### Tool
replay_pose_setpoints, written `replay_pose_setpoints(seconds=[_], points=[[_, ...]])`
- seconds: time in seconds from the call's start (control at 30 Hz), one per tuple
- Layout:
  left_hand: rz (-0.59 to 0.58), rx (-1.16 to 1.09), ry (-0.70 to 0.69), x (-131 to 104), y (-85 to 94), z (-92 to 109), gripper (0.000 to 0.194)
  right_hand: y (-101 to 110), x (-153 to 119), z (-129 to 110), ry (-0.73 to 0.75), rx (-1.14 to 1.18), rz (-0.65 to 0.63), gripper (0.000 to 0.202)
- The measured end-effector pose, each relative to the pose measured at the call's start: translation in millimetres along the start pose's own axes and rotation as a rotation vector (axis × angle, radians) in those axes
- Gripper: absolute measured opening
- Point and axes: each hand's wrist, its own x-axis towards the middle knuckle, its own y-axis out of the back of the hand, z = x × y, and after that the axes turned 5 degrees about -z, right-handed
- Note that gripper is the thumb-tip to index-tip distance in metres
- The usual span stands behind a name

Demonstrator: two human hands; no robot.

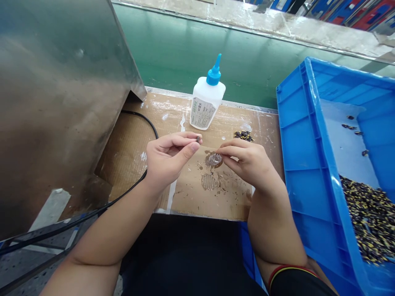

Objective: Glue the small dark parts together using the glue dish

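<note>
My left hand [169,158] pinches a small dark part [198,139] between thumb and fingertips, above the cardboard. Close by on the right, my right hand [247,160] has its fingertips pressed together at the rim of a small clear round dish [214,159]; whatever they hold is too small to make out. Liquid spots surround the dish on the cardboard sheet [188,193]. A white bottle [206,102] with a blue pointed cap stands upright behind my hands. Behind my right hand lies a small pile of black and yellow parts [243,135].
A blue crate [327,164] at the right holds many black and yellow parts [370,222]. A large metal housing [61,82] stands at the left, with a black cable [138,181] beside it. Behind the cardboard runs a green surface [173,49].
</note>
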Motion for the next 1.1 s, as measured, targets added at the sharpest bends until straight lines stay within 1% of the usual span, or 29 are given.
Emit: replay_pose_setpoints(seconds=[0.13,0.2,0.27,0.37,0.43,0.53,0.63,0.73,0.87,0.93,1.0,1.1], points=[[-0.007,0.001,0.007,-0.2,0.4,0.4,0.008,-1.1,-0.8,2.7,-0.016,-0.028,-0.005,0.017],[-0.009,-0.017,0.003,0.1,0.5,0.3,0.008,-1.1,-0.4,3.9,-0.037,-0.059,0.021,0.017],[0.006,-0.041,0.026,1.1,0.7,0.4,0.009,-0.2,1.0,3.2,-0.068,-0.071,0.102,0.016],[0.039,-0.134,0.146,3.9,1.0,1.2,0.018,1.3,3.9,-4.6,-0.115,0.005,0.255,0.015],[0.03,-0.229,0.25,5.8,0.9,2.1,0.023,-0.4,5.8,-14.4,-0.149,0.11,0.336,0.011],[-0.02,-0.358,0.359,7.0,-0.4,3.4,0.026,-9.0,8.2,-32.0,-0.23,0.397,0.424,0.006],[-0.054,-0.423,0.401,5.8,-1.8,3.5,0.025,-20.0,10.9,-46.0,-0.271,0.712,0.471,0.005],[-0.051,-0.415,0.409,3.8,-1.7,2.6,0.026,-26.4,12.8,-52.3,-0.239,0.844,0.464,0.007],[-0.065,-0.376,0.384,2.4,-1.0,2.0,0.025,-27.8,12.0,-53.0,-0.211,0.858,0.411,0.013],[-0.072,-0.356,0.367,2.3,-1.3,2.1,0.025,-27.7,11.2,-53.0,-0.221,0.817,0.417,0.018],[-0.065,-0.344,0.355,2.4,-2.0,2.2,0.025,-28.1,11.1,-53.3,-0.208,0.691,0.435,0.019],[-0.058,-0.339,0.346,2.2,-3.4,2.5,0.024,-30.4,12.8,-54.2,-0.078,0.449,0.512,0.019]])
